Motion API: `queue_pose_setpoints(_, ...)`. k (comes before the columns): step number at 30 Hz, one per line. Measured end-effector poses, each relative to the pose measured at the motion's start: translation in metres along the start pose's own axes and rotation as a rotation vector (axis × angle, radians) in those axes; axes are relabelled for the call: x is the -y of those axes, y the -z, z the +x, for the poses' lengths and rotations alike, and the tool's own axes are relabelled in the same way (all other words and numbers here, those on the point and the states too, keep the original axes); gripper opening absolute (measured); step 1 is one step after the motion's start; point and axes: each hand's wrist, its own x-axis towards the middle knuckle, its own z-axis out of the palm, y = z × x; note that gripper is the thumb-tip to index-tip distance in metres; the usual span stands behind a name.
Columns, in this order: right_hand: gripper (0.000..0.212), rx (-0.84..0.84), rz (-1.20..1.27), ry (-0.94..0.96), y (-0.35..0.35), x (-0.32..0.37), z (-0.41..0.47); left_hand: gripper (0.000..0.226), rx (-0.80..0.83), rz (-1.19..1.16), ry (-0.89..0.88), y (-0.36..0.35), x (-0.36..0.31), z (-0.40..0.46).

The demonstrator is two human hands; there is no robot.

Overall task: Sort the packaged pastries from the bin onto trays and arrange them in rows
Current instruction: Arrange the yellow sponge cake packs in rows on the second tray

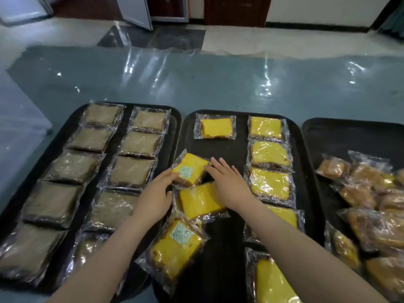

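Both hands are meeting over the middle tray (pixel 238 149), a flat black tray with rounded corners. The left hand (pixel 156 193) is curling its fingers round the near-left edge of a labelled yellow cake packet (pixel 189 171), tilted in crinkly clear wrap. The right hand (pixel 229 182) is lying flat, fingers straight, touching that packet's right edge and resting on a second yellow packet (pixel 201 202) just nearer. A third labelled packet (pixel 177 248) is lying askew across the tray's near-left rim. A neat column of yellow packets (pixel 270 154) is filling the right side. Bare black surface is showing between. The left tray (pixel 172 127) is carrying two rows of brown slices (pixel 131 171); the right tray (pixel 349 136) is carrying a loose heap of golden pastries (pixel 371 206). The glossy worktop (pixel 196 84) is stretching beyond.
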Motion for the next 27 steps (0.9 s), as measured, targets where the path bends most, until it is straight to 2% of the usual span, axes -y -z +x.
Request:
queue_pose_setpoints(5,0.078,0.081,-0.047,0.154,-0.001,0.003,0.040,0.056,0.013,0.085,-0.040,-0.004,0.008,0.020)
queue_pose_setpoints(8,0.072,0.061,-0.017,0.192,0.001,0.004,0.055,0.051,-0.062,0.072,-0.057,-0.007,0.010,0.027)
queue_pose_setpoints(10,0.059,0.010,0.072,0.192,0.003,0.003,0.057,0.047,-0.125,0.015,-0.050,-0.007,0.009,0.030)
queue_pose_setpoints(13,0.032,-0.159,0.348,0.075,0.011,0.000,0.050,0.041,-0.201,-0.073,-0.062,-0.007,0.006,0.032)
queue_pose_setpoints(15,0.024,-0.240,0.553,-0.036,0.019,0.002,0.043,0.029,-0.227,-0.176,-0.020,-0.006,0.001,0.035)
queue_pose_setpoints(19,0.032,-0.414,1.001,-0.244,0.028,-0.004,0.036,0.007,-0.274,-0.560,0.187,-0.009,-0.011,0.046)
queue_pose_setpoints(22,0.058,-0.247,1.202,-0.340,0.022,-0.012,0.029,0.005,-0.262,-0.776,0.299,-0.019,-0.020,0.054)
queue_pose_setpoints(24,0.065,-0.232,1.113,-0.384,0.016,-0.017,0.027,0.021,-0.211,-0.802,0.311,-0.025,-0.024,0.059)
queue_pose_setpoints(26,0.056,-0.315,0.969,-0.429,0.015,-0.022,0.030,0.054,-0.128,-0.696,0.289,-0.029,-0.024,0.063)
queue_pose_setpoints(27,0.051,-0.355,0.889,-0.444,0.015,-0.025,0.033,0.063,-0.092,-0.642,0.269,-0.031,-0.023,0.065)
